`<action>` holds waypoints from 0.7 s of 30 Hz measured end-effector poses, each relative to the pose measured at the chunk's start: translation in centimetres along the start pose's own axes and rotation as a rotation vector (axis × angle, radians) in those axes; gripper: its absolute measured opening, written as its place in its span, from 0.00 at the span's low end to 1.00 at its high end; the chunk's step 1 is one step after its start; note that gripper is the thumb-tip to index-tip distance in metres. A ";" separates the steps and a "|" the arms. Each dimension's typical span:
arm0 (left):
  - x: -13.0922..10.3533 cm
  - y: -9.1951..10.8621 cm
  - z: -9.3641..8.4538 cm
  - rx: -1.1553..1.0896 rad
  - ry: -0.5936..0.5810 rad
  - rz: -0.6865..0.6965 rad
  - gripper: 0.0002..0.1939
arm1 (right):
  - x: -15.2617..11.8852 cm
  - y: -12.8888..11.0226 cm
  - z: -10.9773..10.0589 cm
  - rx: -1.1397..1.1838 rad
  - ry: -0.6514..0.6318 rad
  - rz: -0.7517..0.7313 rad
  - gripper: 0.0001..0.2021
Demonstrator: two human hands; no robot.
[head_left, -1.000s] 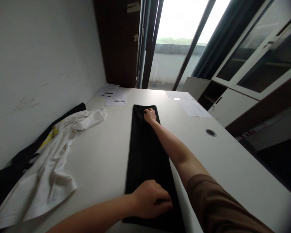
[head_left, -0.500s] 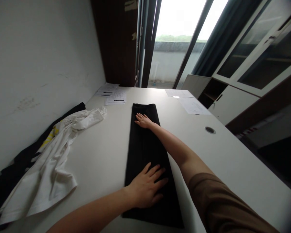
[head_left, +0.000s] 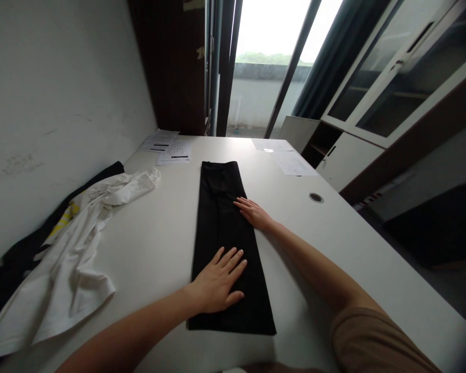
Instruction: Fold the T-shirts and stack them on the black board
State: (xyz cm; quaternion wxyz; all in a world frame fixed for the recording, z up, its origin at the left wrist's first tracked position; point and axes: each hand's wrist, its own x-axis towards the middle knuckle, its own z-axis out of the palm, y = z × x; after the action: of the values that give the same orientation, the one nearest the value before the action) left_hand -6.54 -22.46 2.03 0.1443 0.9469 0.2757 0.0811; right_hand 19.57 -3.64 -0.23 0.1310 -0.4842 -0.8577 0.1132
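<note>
Black folded trousers (head_left: 227, 233) lie lengthwise on the white table, in a long narrow strip with the wider end toward me. Over their near part rests my left hand (head_left: 219, 282), palm down with the fingers spread. My right hand (head_left: 254, 212) lies flat across the right edge around the middle of the strip, fingers stretched onto the cloth. Shallow wrinkles show in the fabric near the far end. Neither hand grips anything.
A crumpled white garment (head_left: 73, 264) lies at the left, over dark clothing (head_left: 42, 233) against the wall. Paper sheets (head_left: 174, 153) sit at the far left, more papers (head_left: 295, 163) at the far right. A round cable hole (head_left: 316, 198) is set in the table (head_left: 151, 248).
My right hand has moved from the far end toward me and to the right edge of the cloth. My left hand stays on the near part. The view has shifted slightly right.
</note>
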 end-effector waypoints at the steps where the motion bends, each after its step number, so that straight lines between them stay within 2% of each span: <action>1: 0.0 0.0 -0.1 -0.001 0.000 0.003 0.39 | -1.6 0.0 -0.3 0.013 0.004 0.012 0.25; 4: 0.2 -0.5 -0.6 -0.002 0.030 -0.021 0.32 | -6.2 -0.9 -1.2 0.045 -0.026 0.042 0.26; 6: 0.6 -1.4 -0.9 0.023 0.082 -0.088 0.28 | -9.0 -1.8 -1.7 0.060 -0.039 0.022 0.27; 10: 1.4 -4.0 -0.7 0.090 0.130 -0.226 0.29 | -14.4 -4.4 -2.4 0.079 -0.046 -0.164 0.32; 13: 1.8 -5.2 -0.1 0.114 0.133 -0.272 0.30 | -17.5 -7.4 -2.6 0.082 -0.104 -0.305 0.39; 17: 1.5 -5.9 0.1 0.128 0.159 -0.331 0.28 | -19.7 -11.3 -2.1 0.102 -0.168 -0.472 0.44; 19: 0.8 -6.4 -0.4 0.112 0.137 -0.332 0.27 | -20.0 -12.3 -1.5 0.093 -0.157 -0.510 0.41; 21: -0.3 -6.8 -1.3 0.075 0.087 -0.277 0.26 | -19.9 -12.5 -1.1 0.085 -0.126 -0.524 0.34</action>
State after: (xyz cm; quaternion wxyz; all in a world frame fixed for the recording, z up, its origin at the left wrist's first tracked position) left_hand -10.53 -16.82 1.04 0.1063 0.9002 0.4124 0.0910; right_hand 19.79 -27.03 2.56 0.1225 -0.2317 -0.9547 0.1409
